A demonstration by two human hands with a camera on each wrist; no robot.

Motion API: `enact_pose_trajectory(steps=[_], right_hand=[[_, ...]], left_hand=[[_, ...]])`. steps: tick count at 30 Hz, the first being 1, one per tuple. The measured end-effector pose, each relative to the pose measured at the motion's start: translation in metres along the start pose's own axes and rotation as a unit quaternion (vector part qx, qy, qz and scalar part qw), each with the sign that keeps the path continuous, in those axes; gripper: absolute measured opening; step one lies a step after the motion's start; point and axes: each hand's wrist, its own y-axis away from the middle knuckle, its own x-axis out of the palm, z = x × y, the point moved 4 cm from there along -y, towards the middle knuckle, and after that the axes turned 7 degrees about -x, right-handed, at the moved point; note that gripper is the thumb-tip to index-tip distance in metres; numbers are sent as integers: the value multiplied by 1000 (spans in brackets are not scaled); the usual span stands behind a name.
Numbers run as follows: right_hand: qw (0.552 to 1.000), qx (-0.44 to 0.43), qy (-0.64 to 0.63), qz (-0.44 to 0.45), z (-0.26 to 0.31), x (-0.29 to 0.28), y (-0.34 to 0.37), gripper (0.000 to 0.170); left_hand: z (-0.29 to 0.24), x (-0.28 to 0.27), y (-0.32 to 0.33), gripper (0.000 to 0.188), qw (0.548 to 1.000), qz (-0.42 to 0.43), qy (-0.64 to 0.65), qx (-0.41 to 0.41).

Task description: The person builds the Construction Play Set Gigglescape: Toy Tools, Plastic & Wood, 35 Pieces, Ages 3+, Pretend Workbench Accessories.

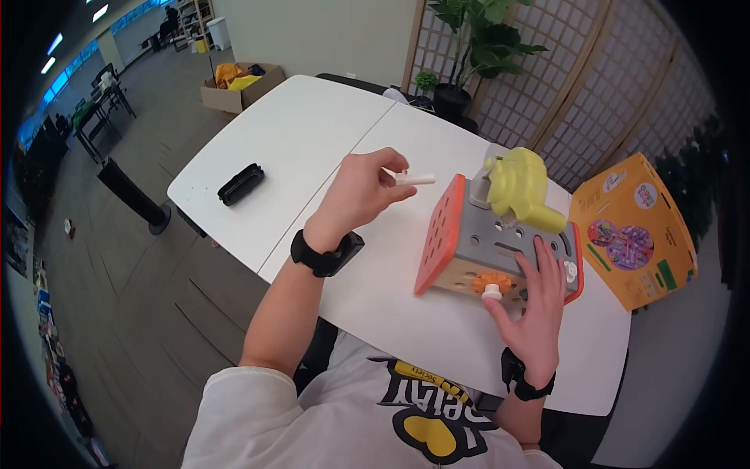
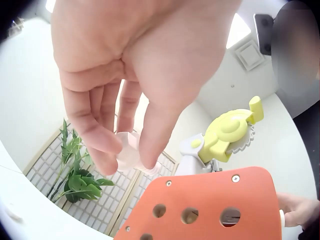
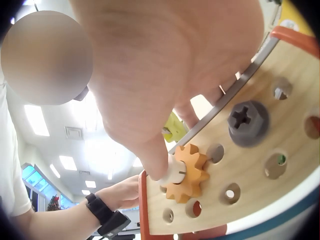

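My left hand [image 1: 355, 191] pinches a white plastic toy bolt [image 1: 419, 179] between thumb and fingers, in the air left of a toy workbench box. The box has a red side panel [image 1: 441, 234], a grey top [image 1: 486, 238] and a wooden front with holes. My right hand [image 1: 535, 305] rests with its fingers extended over the grey top. Its thumb touches the white peg [image 3: 175, 170] that sits through an orange gear [image 3: 201, 176] on the wooden front. A yellow toy circular saw [image 1: 517, 184] stands on a grey mount on top. A grey hex bolt [image 3: 247, 122] sits in the front panel.
An orange printed carton [image 1: 637, 234] stands right of the workbench. On the left of the white table [image 1: 305, 117] lies a black case [image 1: 241, 184]. A potted plant [image 1: 453, 98] and lattice screen are behind, with an open cardboard box [image 1: 269, 82] beyond the table.
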Motion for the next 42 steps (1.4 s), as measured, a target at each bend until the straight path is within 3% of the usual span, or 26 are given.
enact_pose_trajectory(steps=[2, 5, 10, 19, 22, 24, 27, 28, 31, 34, 37, 42], right_hand=[[1000, -8, -3, 11, -1, -1, 2, 72], [999, -28, 5, 28, 0, -1, 1, 72], [998, -47, 34, 38, 3, 3, 2, 75], [997, -61, 23, 35, 6, 1, 1, 79], [996, -72, 17, 41, 4, -1, 3, 78], [995, -85, 4, 46, -1, -6, 4, 74], [981, -169, -91, -23, -33, -18, 35, 64], [975, -180, -100, -82, -46, -23, 48, 57], [951, -57, -157, -259, -84, -32, 74, 60], [913, 78, -330, -229, -108, -14, 74, 66], [819, 199, -537, -32, -146, 25, 104, 70], [837, 192, -509, 55, -149, 31, 110, 69]], left_hand=[[0, 7, 5, 28, 999, -17, 28, 25], [8, 20, 7, 28, 998, -24, 49, -11], [17, 41, 7, 27, 995, -62, 46, 60], [10, 69, 7, 32, 988, 52, 146, -11], [8, 65, 13, 34, 992, 62, 107, 3], [2, 60, 21, 51, 993, 94, 61, 30], [-6, 60, 38, 83, 985, 120, 16, 120], [-8, 61, 43, 96, 980, 126, 6, 157], [-11, 67, 50, 123, 965, 155, -74, 200], [-18, 63, 52, 133, 960, 174, -107, 191], [-19, 66, 55, 139, 956, 200, -99, 191], [-24, 71, 52, 137, 960, 223, -4, 172]])
